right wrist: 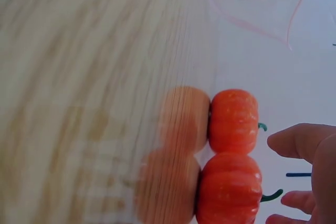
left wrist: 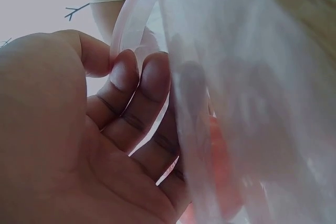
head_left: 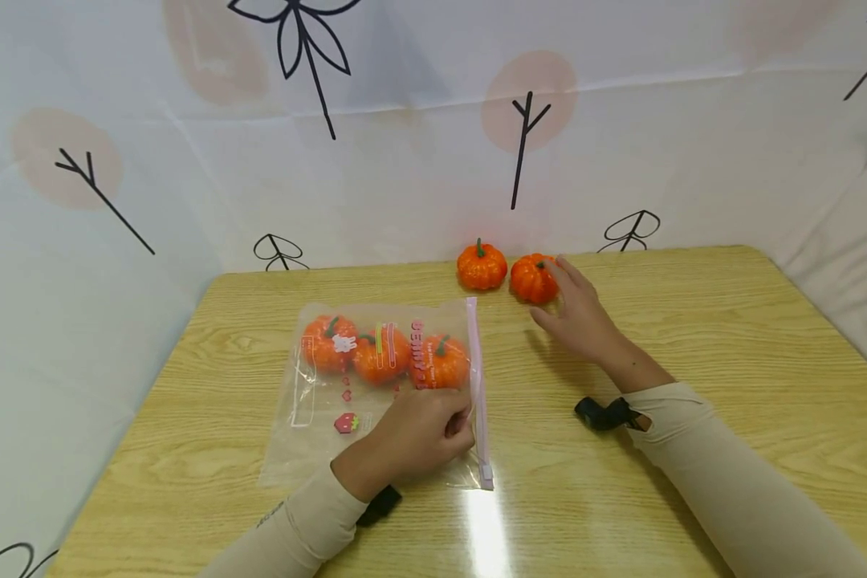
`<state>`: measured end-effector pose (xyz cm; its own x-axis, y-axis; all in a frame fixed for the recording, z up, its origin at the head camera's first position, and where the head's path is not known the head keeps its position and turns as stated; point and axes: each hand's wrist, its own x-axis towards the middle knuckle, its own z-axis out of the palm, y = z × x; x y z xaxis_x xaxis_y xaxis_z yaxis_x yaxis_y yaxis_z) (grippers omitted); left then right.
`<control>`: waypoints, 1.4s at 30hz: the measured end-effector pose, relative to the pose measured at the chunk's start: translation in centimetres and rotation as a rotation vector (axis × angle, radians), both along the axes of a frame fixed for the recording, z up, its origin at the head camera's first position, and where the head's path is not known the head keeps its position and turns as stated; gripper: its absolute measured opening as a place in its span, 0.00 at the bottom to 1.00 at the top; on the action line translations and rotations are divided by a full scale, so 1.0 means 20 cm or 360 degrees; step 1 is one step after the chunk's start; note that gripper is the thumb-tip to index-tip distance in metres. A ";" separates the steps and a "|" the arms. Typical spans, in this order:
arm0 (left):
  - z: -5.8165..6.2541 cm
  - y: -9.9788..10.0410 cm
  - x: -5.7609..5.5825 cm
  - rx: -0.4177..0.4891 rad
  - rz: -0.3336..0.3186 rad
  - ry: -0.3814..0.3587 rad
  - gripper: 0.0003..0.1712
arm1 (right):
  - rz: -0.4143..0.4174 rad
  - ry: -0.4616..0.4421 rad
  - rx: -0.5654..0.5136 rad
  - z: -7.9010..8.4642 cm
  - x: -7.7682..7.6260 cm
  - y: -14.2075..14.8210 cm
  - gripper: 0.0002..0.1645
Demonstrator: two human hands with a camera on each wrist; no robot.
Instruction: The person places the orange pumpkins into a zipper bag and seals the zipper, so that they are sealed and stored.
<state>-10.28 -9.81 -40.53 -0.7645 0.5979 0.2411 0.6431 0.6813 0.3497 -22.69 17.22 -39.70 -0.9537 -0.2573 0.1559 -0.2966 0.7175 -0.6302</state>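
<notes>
Head view: the right hand [head_left: 581, 313] has its thumb and fingers spread apart, clamped on nothing, with an orange pumpkin [head_left: 531, 282] just beside its fingertips at ten o'clock and a second pumpkin [head_left: 482, 269] beyond that one at nine. The left hand [head_left: 422, 425] pinches the clear bag [head_left: 311, 449] by its opening edge, at the pink zip strip [head_left: 476, 361]. Three bagged pumpkins [head_left: 379, 361] lie from ten to twelve o'clock of it, covered by the bag's film; the zip slider [head_left: 486, 474] sits at four o'clock
</notes>
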 end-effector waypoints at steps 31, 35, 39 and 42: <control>-0.01 0.00 -0.01 -0.0001 0.0009 -0.0026 0.12 | 0.0044 -0.0141 0.0035 -0.01 -0.05 0.05 0.42; -0.01 0.00 -0.01 -0.0013 0.0011 -0.0004 0.12 | 0.0002 -0.0135 0.0028 0.00 -0.06 0.05 0.45; -0.02 0.00 -0.01 -0.0007 0.0020 -0.0005 0.12 | 0.0002 -0.0067 0.0061 -0.01 -0.07 0.04 0.46; -0.02 0.00 -0.01 -0.0001 0.0021 -0.0019 0.12 | 0.0008 0.0024 0.0144 -0.01 -0.06 0.04 0.44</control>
<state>-10.42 -9.86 -40.87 -0.7750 0.5881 0.2314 0.6299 0.6896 0.3572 -23.94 18.03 -39.91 -0.9502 -0.2755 0.1460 -0.3090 0.7700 -0.5582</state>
